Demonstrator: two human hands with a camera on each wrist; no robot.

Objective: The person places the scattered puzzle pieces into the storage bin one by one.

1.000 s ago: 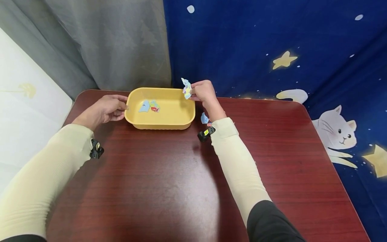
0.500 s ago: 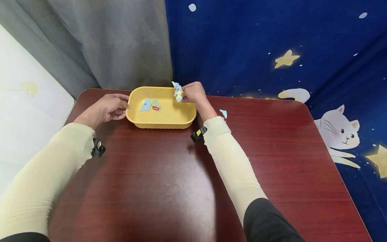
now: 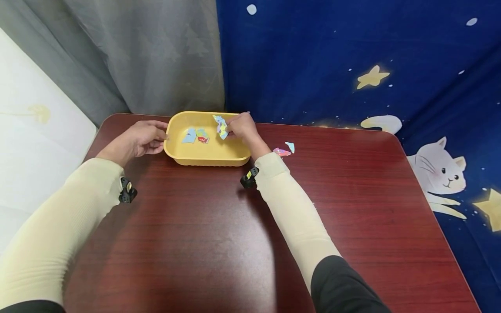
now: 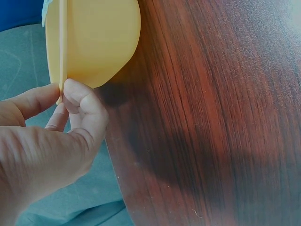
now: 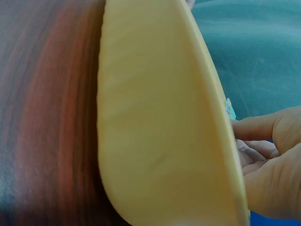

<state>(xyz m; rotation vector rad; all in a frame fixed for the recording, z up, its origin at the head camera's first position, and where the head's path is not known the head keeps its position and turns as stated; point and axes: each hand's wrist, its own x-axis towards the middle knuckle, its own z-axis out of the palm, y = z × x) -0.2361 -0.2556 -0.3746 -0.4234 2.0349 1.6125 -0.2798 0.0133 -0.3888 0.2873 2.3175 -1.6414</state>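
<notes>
Moved since the earlier frame: one creased printed scrap, carried leftward and lower by the right hand, from above the right end of the yellow tray to within its outline. Nearest, tabletop: reddish-brown, wood-grained, glossy. Cream sleeves: soft, stretchy-looking knit. Tray: rounded oblong, smooth, plastic-looking, presumably stiff and light; its left rim is pinched by the left hand, thumb and fingers clamped. Right grip: clamped on the scrap's right edge; contact with the tray floor cannot be told. Scrap judged thin paper: nearly weightless, limp, easily torn, best taken by an edge between thumb and fingertip. Inside the tray: pale blue scrap, green-and-red scrap. Right of the tray, on the tabletop: pink scrap, light blue sliver. Farthest: grey curtain, navy curtain, both softly folded cloth.
</notes>
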